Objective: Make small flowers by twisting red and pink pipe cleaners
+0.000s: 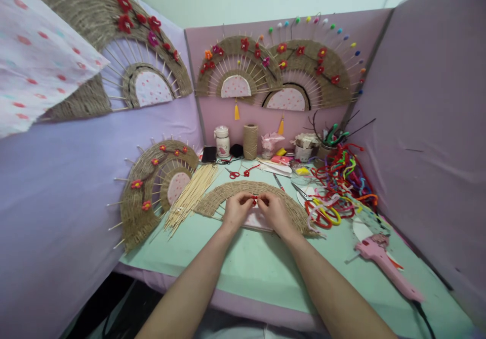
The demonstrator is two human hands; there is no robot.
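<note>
My left hand (238,210) and my right hand (274,211) meet over the middle of a woven twine fan (216,196) lying on the table. Both are closed, fingertips pinching a small red pipe cleaner piece (254,201) between them. Its exact shape is partly hidden by my fingers. Under my hands shows the fan's pale dotted centre (257,219). Behind the fan lie a finished red pipe cleaner flower (246,173) and small red-handled scissors (233,174).
Bamboo sticks (193,192) lie to the left beside another fan (140,207). At right are tangled pipe cleaners (343,172), large scissors (322,212) and a pink glue gun (387,265) with a cord. A twine spool (250,141) and a white bottle (222,141) stand behind.
</note>
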